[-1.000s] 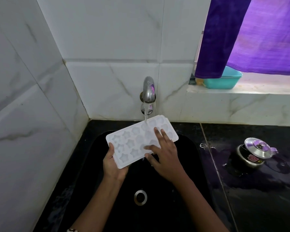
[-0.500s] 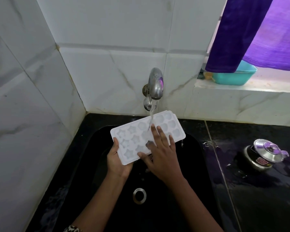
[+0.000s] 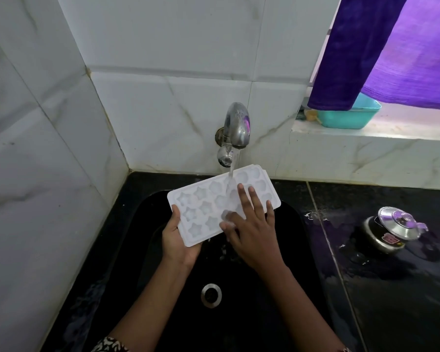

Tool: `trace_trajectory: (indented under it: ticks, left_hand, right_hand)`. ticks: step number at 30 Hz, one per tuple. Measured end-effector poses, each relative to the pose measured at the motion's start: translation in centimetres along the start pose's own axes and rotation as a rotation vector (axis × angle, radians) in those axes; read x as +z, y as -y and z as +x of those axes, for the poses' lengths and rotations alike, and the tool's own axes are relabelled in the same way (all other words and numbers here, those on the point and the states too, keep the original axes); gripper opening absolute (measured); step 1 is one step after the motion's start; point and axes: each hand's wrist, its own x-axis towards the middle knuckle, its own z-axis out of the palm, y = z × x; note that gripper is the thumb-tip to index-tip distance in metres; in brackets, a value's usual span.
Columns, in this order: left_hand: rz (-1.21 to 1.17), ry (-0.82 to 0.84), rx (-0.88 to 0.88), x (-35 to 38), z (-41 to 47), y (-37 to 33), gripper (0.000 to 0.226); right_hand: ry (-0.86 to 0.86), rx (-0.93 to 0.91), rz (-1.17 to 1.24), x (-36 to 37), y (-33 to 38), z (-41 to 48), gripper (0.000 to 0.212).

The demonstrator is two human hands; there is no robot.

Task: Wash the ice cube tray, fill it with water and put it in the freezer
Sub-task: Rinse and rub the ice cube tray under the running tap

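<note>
ice cube tray [image 3: 208,207] gripped at near end by left hand [image 3: 177,240], right hand [image 3: 252,229] flat on top

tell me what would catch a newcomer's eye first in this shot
First, the white ice cube tray with star-shaped cells, held over the black sink: the left hand grips its near corner while the right hand lies flat on top. Water from the steel tap lands on the tray. Up right, a purple curtain hangs over a teal tub.
</note>
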Motion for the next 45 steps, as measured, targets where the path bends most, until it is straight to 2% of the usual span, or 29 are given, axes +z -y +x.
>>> trace_trajectory:
  ticks: [4, 9, 13, 18, 22, 26, 32, 36, 39, 43, 45]
  left_hand:
    - [-0.018, -0.018, 0.012, 0.1, 0.0, -0.2, 0.059]
    - [-0.006, -0.023, -0.004, -0.3, -0.3, 0.0, 0.057]
    - [-0.006, -0.048, 0.008, -0.3, 0.0, -0.2, 0.058]
    - [-0.012, -0.039, -0.013, -0.6, 0.0, 0.0, 0.054]
    - [-0.036, -0.042, 0.002, -0.3, 0.3, -0.1, 0.053]
    - [-0.014, -0.039, 0.006, -0.7, 0.4, -0.1, 0.049]
    - [-0.041, -0.031, 0.004, -0.8, 0.6, -0.2, 0.051]
    - [-0.036, -0.025, -0.020, -0.6, 0.4, 0.3, 0.054]
    - [-0.042, -0.031, -0.018, -0.5, 0.4, 0.1, 0.055]
    - [-0.021, -0.031, -0.037, -0.7, 0.0, 0.0, 0.059]
    - [-0.040, -0.028, -0.054, -0.5, -0.1, 0.5, 0.057]
  right_hand:
    - [0.046, -0.040, -0.026, 0.8, 1.3, -1.0, 0.063]
    - [0.043, 0.037, 0.006, 0.0, 0.5, -0.4, 0.052]
    - [0.088, -0.028, 0.001, 0.9, 1.7, -0.9, 0.066]
    - [0.055, 0.038, 0.020, 0.3, 0.6, -0.1, 0.051]
    - [0.078, -0.001, 0.011, 1.3, 1.5, -0.4, 0.060]
    - [0.054, 0.047, 0.038, 0.9, 0.1, -0.1, 0.051]
    - [0.083, -0.009, 0.014, 1.5, 0.6, -0.4, 0.058]
    - [0.050, 0.067, 0.046, 1.3, 0.6, 0.0, 0.053]
    - [0.064, -0.004, 0.048, 2.0, 1.1, -0.6, 0.060]
    - [0.028, 0.017, 0.052, 1.4, -0.5, -0.5, 0.046]
    - [0.024, 0.044, 0.053, 1.5, 0.3, -0.4, 0.046]
